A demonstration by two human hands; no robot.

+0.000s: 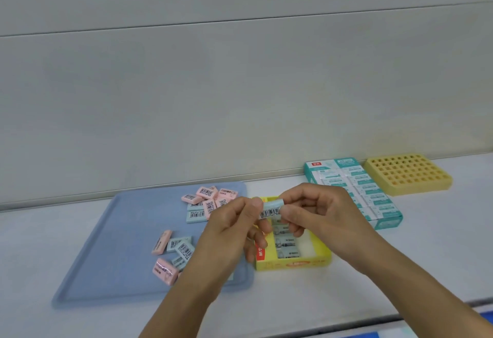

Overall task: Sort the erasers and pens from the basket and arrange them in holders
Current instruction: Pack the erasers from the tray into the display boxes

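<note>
Both hands hold one light blue eraser (271,209) with a barcode, raised above the yellow eraser box (293,263). My left hand (234,228) pinches its left end and my right hand (320,212) pinches its right end. Several light blue erasers (285,244) lie in a row inside the yellow box. On the blue tray (112,257) lie two loose groups of pink and light blue erasers, one at the far edge (205,201) and one nearer (173,252). No pens are in view.
A teal and white box (354,191) full of white erasers lies to the right of the yellow box. Behind it at the far right sits a yellow holder (408,173) with a grid of holes. A grey wall rises just behind the white table.
</note>
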